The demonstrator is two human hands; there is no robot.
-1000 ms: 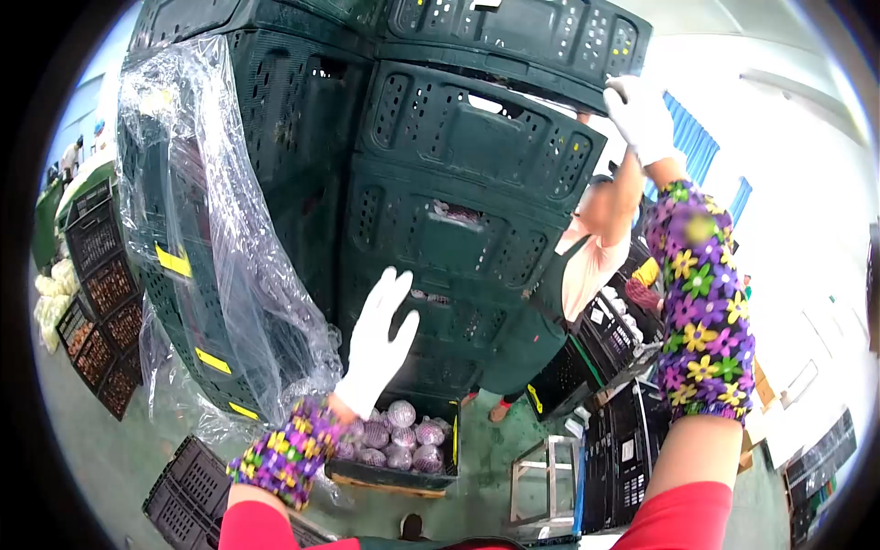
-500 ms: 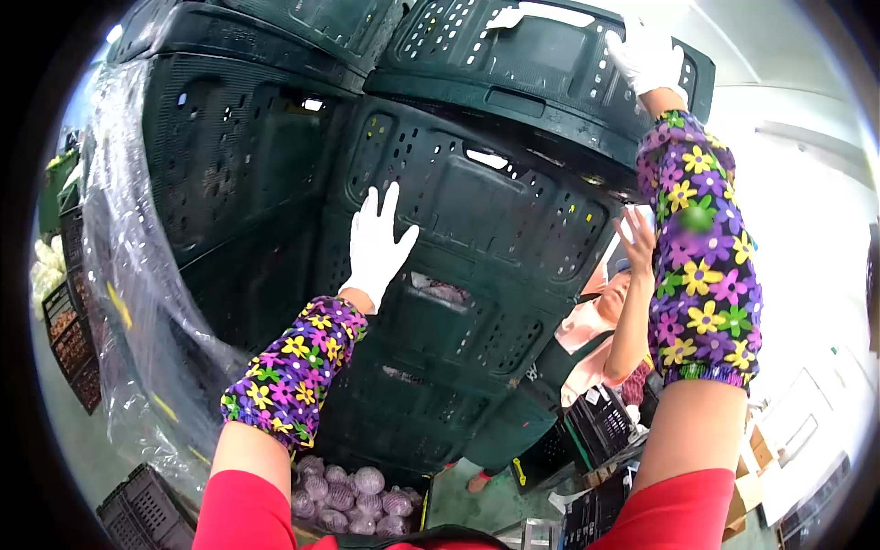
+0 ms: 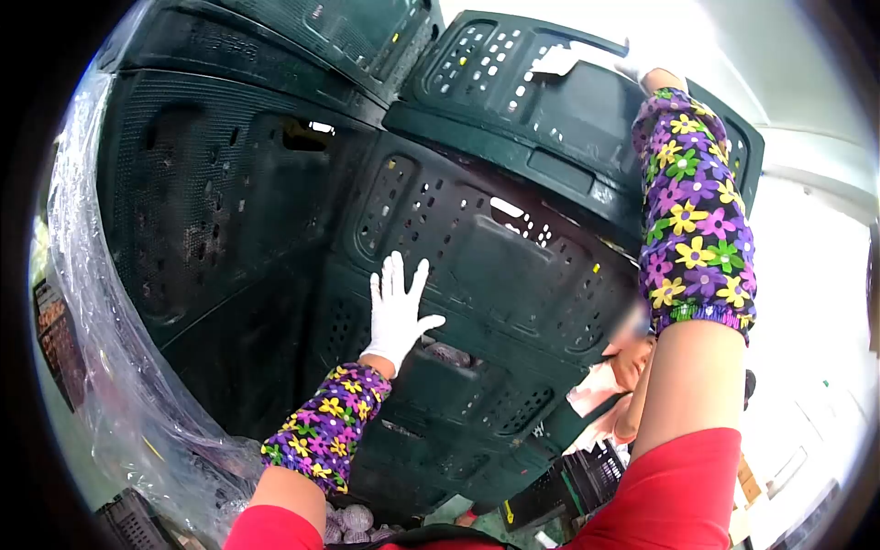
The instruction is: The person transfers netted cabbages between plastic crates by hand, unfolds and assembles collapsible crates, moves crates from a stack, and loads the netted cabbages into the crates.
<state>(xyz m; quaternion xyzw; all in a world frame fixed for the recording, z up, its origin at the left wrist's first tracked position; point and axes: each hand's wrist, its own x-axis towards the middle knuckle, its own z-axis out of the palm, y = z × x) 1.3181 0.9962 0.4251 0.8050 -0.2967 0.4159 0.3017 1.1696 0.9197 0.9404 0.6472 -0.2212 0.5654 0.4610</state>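
Observation:
My left hand (image 3: 394, 316), in a white glove, has its fingers spread in front of the stacked dark green crates (image 3: 513, 266); nothing is in it, and whether it touches them is unclear. Up at the top rim of the uppermost crate (image 3: 568, 105) is my right hand (image 3: 649, 71), also gloved in white. Glare and the rim hide its fingers, so its grip cannot be made out. That crate sits askew on the one below, with a dark gap between them. A white paper label (image 3: 555, 60) hangs at its upper edge.
Clear plastic film (image 3: 119, 367) drapes over the left crate stack (image 3: 220, 183). Behind my right arm, a person (image 3: 600, 394) stands beside the stack. Net-wrapped round produce (image 3: 356, 518) lies low in front. Black crates (image 3: 587, 477) are at the lower right, another (image 3: 128, 518) at the lower left.
The view has tilted up and come closer to the stack. My right hand has risen along the top crate to its upper rim. My left hand stays spread before the crates.

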